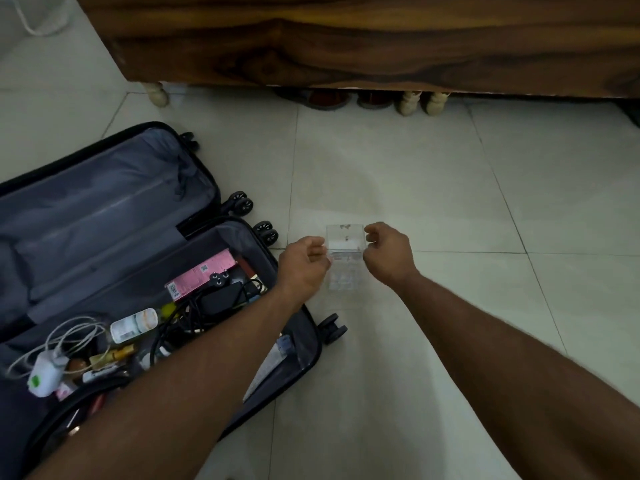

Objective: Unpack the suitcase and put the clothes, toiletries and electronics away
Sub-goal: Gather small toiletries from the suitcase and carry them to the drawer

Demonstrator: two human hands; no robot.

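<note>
mid-unpacking, judged from the layout: open suitcase [104,237] flat on the tiled floor [450,202] at left, lid half bare, base half holding toiletries and electronics only; no clothes visible inside. small clear plastic container [344,252] held over the floor just right of the suitcase, between both hands; contents pale and too blurred to name.

left hand [304,263] at the container's left edge, fingers curled inward and pinching the rim. right hand [388,252] at the right edge, thumb and fingers likewise curled, pinching the opposite rim. both forearms extended forward and converging, left forearm crossing above the suitcase's base half, right forearm over bare tile. wrists roughly level, knuckles up.

likely step: opening or steadying the clear container as a receptacle for small items, or setting it down; which of these cannot be told. next move, on that reading: placing it level on the floor near the suitcase, then releasing one hand to reach back for loose items.

left in the base half: pink box [201,275], black power adapter with cable [218,296], white bottle [133,325], white charger with cord [46,374], toothpaste-like tube [273,358] near the left forearm.

beyond: wooden bed frame [346,39] with turned pale legs [157,93], footwear [325,98] underneath it, well apart from the hands.

caution: tangled cables apt to drag neighbouring bottles when lifted.
</note>
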